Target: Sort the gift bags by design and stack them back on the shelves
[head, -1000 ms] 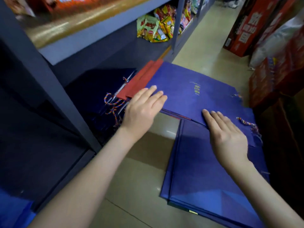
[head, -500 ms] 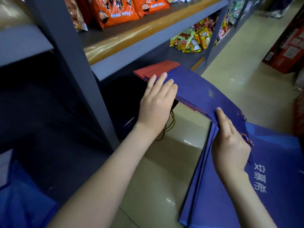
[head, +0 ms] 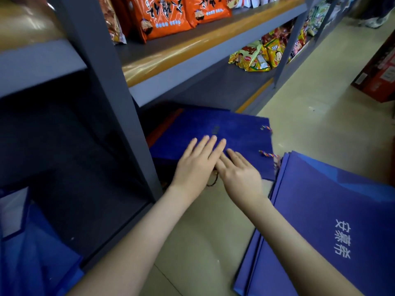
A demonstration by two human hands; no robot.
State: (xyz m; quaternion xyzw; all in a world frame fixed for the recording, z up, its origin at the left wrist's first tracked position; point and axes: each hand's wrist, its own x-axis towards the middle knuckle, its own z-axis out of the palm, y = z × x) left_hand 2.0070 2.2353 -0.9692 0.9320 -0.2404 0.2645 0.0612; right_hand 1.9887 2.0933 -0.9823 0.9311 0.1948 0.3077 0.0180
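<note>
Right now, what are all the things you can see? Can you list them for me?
gift bag stack: several, dark blue, low shelf, partly sticking out
red bag: one edge showing, red, under that stack's left side
floor bags: several, blue with white writing, floor at right
rope handles: two showing, many-coloured, stack's right edge
orange packets: several, orange, upper shelf
yellow packets: a heap, yellow and red, low shelf further back
red box: one, red, floor far right
shelf unit: one, grey, left
left grip: one bare hand, flat on the stack
right grip: one bare hand, flat on the stack, beside the left
</note>
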